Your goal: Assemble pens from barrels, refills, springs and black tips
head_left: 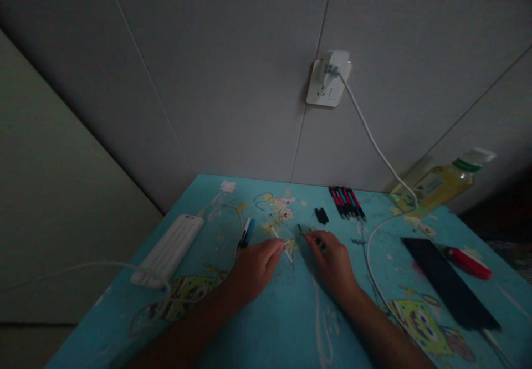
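Observation:
My left hand [258, 264] is closed, thumb against forefinger, on a thin white stick [286, 243]. Under its fingertips another slim white piece [288, 256] lies slantwise on the table. Facing it, my right hand [331, 255] pinches a thin dark-tipped rod [301, 230] that points up and left; the curled fingers hide the rest of it. Left of my left hand lie blue and white pen barrels [247, 232] with dark ends. Small black parts [321, 215] are bunched beyond my right hand. Several red, blue and black pens [347, 203] lie in a row behind them.
A white power strip [170, 250] and its cord lie at the left. From a wall socket [328, 81] a white cable [369, 247] runs down across the right side. A yellow bottle [440, 183], a black flat strip [449, 281] and a red-handled object [469, 262] are farther right.

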### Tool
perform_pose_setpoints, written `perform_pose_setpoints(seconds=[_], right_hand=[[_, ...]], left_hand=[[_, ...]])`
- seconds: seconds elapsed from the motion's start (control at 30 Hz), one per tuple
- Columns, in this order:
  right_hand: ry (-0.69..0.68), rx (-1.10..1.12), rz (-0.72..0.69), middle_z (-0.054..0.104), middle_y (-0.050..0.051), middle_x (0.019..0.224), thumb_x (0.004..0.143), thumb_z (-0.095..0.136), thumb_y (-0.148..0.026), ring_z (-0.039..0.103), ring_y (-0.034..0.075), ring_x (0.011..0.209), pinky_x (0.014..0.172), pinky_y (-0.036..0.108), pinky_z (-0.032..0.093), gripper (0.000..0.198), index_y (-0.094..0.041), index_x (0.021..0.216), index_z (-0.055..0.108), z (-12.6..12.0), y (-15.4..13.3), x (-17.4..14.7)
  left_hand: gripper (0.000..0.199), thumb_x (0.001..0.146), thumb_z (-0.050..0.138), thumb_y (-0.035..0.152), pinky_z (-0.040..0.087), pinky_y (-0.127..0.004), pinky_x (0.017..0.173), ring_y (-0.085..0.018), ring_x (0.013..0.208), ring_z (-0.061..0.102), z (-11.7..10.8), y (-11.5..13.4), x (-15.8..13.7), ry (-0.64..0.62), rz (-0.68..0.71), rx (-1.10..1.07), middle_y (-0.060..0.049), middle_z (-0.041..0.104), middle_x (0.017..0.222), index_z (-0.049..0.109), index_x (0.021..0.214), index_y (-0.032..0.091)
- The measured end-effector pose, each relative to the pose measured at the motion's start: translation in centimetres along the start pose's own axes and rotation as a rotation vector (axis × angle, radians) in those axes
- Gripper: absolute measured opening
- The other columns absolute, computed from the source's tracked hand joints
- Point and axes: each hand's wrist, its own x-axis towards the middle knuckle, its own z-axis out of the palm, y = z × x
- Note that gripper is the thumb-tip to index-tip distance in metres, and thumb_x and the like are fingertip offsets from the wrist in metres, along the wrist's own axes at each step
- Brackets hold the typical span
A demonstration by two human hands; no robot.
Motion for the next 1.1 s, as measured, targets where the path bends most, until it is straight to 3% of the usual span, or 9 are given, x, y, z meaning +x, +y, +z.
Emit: perform_pose_setpoints(seconds=[0.17,0.23,0.4,0.57,1.1], right_hand=[[0.051,0.518,0.247,0.074,0.006,0.086,0.092,0.061,-0.042,0.068,0.021,0.078,0.072,0.031,0.053,0.026,-0.018,0.091,0.070,-1.0,-1.9,-1.2],[0.049,0.595,0.266,0.074,0.006,0.085,0.089,0.065,-0.041,0.068,0.021,0.077,0.072,0.032,0.053,0.024,-0.018,0.089,0.070,-1.3,-2.3,-1.4],[0.059,0.556,0.131,0.067,0.003,0.080,0.090,0.064,-0.033,0.062,0.018,0.073,0.070,0.031,0.050,0.013,-0.021,0.092,0.070,-1.4,-2.4,-1.5],[0.041,0.547,0.007,0.065,0.004,0.089,0.092,0.060,-0.026,0.061,0.018,0.080,0.074,0.031,0.049,0.009,-0.023,0.094,0.069,-1.3,-2.7,-1.6],[0.032,0.476,-0.003,0.065,0.004,0.090,0.093,0.058,-0.026,0.060,0.017,0.076,0.070,0.029,0.050,0.015,-0.023,0.104,0.067,-0.7,-2.6,-1.6]], left_hand=[[0.029,0.104,0.034,0.029,0.046,-0.027,0.079,-0.017,0.085,0.065,0.0,-0.3,-0.1,-0.021,0.032,0.098,-0.005,0.068,0.093,0.062,0.105,0.021],[0.029,0.104,0.034,0.029,0.046,-0.026,0.078,-0.017,0.084,0.065,-0.2,-0.1,-0.1,-0.022,0.036,0.101,-0.005,0.067,0.090,0.062,0.103,0.020],[0.029,0.103,0.035,0.029,0.045,-0.026,0.073,-0.016,0.078,0.063,-0.3,0.2,-0.2,-0.041,0.041,0.154,-0.004,0.064,0.085,0.062,0.096,0.020],[0.029,0.103,0.036,0.028,0.045,-0.027,0.074,-0.017,0.078,0.063,0.0,0.0,-0.3,-0.055,0.072,0.190,-0.005,0.064,0.086,0.064,0.102,0.020],[0.028,0.103,0.037,0.026,0.045,-0.028,0.073,-0.017,0.081,0.063,-0.1,0.1,-0.1,-0.095,0.082,0.234,-0.005,0.063,0.089,0.063,0.108,0.020]])
